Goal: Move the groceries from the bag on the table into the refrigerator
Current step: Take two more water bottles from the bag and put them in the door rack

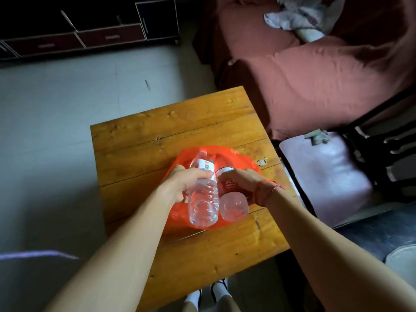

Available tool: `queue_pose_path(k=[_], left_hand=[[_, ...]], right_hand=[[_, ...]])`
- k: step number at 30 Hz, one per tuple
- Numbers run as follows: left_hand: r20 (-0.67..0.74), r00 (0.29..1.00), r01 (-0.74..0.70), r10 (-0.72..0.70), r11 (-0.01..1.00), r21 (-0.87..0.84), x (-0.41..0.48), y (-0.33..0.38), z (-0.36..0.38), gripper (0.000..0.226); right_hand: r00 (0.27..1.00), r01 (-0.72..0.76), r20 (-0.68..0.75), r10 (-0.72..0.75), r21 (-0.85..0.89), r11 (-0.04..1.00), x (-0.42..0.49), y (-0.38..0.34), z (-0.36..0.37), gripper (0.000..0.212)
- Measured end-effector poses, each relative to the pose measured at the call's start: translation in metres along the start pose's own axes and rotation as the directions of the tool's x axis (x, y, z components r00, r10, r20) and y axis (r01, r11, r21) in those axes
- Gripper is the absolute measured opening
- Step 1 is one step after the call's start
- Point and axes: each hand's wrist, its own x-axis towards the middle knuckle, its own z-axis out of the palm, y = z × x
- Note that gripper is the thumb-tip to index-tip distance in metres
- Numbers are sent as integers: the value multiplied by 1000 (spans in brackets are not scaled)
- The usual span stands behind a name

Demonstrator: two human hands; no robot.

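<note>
An orange plastic bag (180,212) lies on the wooden table (157,136). My left hand (180,183) grips a clear water bottle with a white label (203,203), its base toward me and its cap pointing away. Right beside it, my right hand (243,183) grips a second clear bottle with a red label (231,204), also base toward me. Both bottles are held just above the bag and touch side by side. What else lies in the bag is hidden. No refrigerator is in view.
A pink sofa (315,82) stands beyond the table at the right, with a padded chair (326,176) close to the table's right edge. A dark low cabinet (90,30) runs along the far wall. Grey floor (56,131) lies to the left. A small scrap (262,162) sits on the table.
</note>
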Motion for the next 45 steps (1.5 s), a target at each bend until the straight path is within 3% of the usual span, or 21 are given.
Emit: queue_pose_path(k=[3, 6, 9, 14, 19, 23, 30, 34, 40, 45], left_hand=[[44, 999, -8, 8, 1000, 10, -19, 2, -3, 99], [68, 997, -47, 46, 999, 15, -55, 10, -3, 80], [46, 988, -151, 150, 988, 16, -91, 22, -7, 38], [50, 929, -364, 368, 929, -75, -137, 50, -16, 20], [66, 820, -553, 569, 816, -167, -190, 87, -28, 29], [80, 702, -678, 708, 698, -229, -235, 112, -38, 29], [70, 434, -881, 898, 439, -174, -302, 148, -56, 26], [33, 305, -947, 952, 307, -94, -329, 155, -73, 52], [0, 205, -976, 979, 204, -77, -356, 154, -91, 71], [-25, 161, -984, 987, 158, -78, -369, 154, -95, 80]], right_hand=[[992, -23, 122, 19, 33, 999, -21, 4, -8, 52], [992, 5, 126, -15, 77, 997, -46, 6, -17, 72], [993, 97, 54, -107, 159, 982, -88, -5, -22, 68], [952, 305, -85, -295, 146, 941, -147, -40, -35, 40], [843, 534, -148, -516, 130, 835, -203, -79, -47, 22], [736, 674, -190, -650, 118, 729, -252, -107, -53, 28], [467, 869, -296, -833, -21, 494, -322, -142, -71, 45], [353, 917, -319, -880, -68, 392, -349, -154, -81, 43], [263, 950, -310, -914, -80, 300, -372, -163, -85, 56], [245, 957, -292, -925, -78, 278, -380, -165, -83, 58]])
